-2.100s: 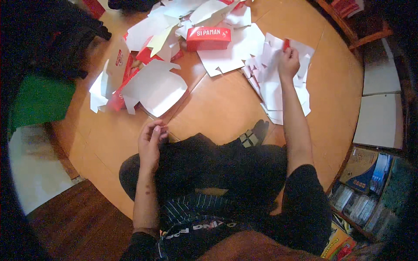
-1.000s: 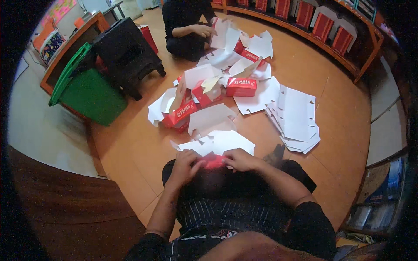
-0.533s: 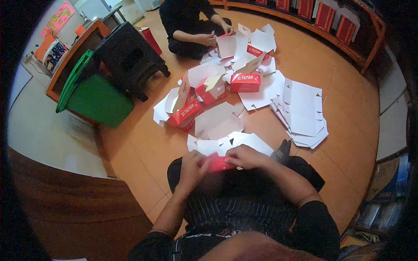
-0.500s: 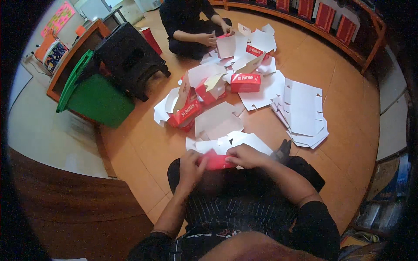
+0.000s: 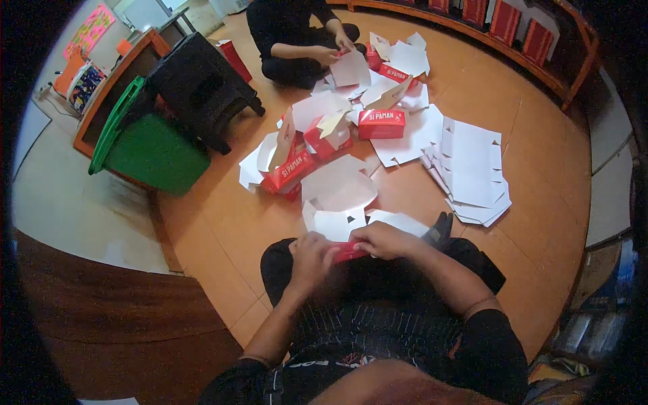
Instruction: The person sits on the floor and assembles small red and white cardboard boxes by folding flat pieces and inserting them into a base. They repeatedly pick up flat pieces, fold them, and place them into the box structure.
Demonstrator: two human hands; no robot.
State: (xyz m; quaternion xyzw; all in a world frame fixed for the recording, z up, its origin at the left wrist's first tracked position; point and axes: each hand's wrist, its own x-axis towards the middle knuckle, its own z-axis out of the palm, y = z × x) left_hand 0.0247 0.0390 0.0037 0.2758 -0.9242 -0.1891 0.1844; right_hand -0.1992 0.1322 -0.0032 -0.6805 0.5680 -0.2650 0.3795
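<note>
One red-and-white carton point(image 5: 349, 251) located over the lap point(image 5: 368, 287). Left hand point(image 5: 310, 262) at its 9 o'clock, right hand point(image 5: 383, 241) at 3; both sets of fingers closed, pinching its red panel. From it: one stack of white blanks point(image 5: 472, 165), 2 o'clock; one green bin point(image 5: 162, 152), 10 o'clock; one co-worker point(image 5: 289, 25), 12 o'clock.

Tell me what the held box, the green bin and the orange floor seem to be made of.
Held box: probably thin cardboard, red on one face, white on the other; it folds into panels with cut notches.
Green bin: likely moulded plastic, smooth, judging by its even colour and thick rim.
Orange floor: perhaps satin ceramic tile, given its straight seams; vinyl remains possible.
</note>
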